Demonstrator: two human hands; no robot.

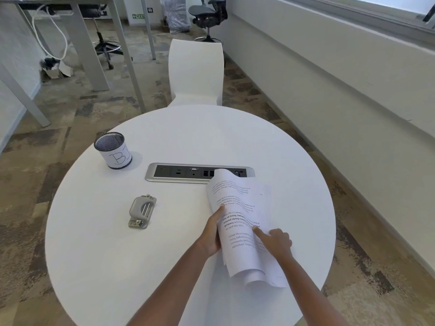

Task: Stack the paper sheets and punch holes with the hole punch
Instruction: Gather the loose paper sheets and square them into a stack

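Printed paper sheets (pixel 240 208) lie on the right half of the round white table (pixel 117 267), their left side lifted and curled. My left hand (pixel 213 234) grips that raised left edge, thumb on top of the text. My right hand (pixel 274 242) rests on the sheets with the index finger stretched out, pressing them down. A grey metal hole punch (pixel 142 211) sits flat on the table, well to the left of the papers and apart from both hands.
A mesh pen cup (pixel 113 150) labelled "B1" stands at the back left. A silver socket panel (pixel 188 173) is set into the table's middle, its right end under the paper. A white chair (pixel 195 71) stands behind the table.
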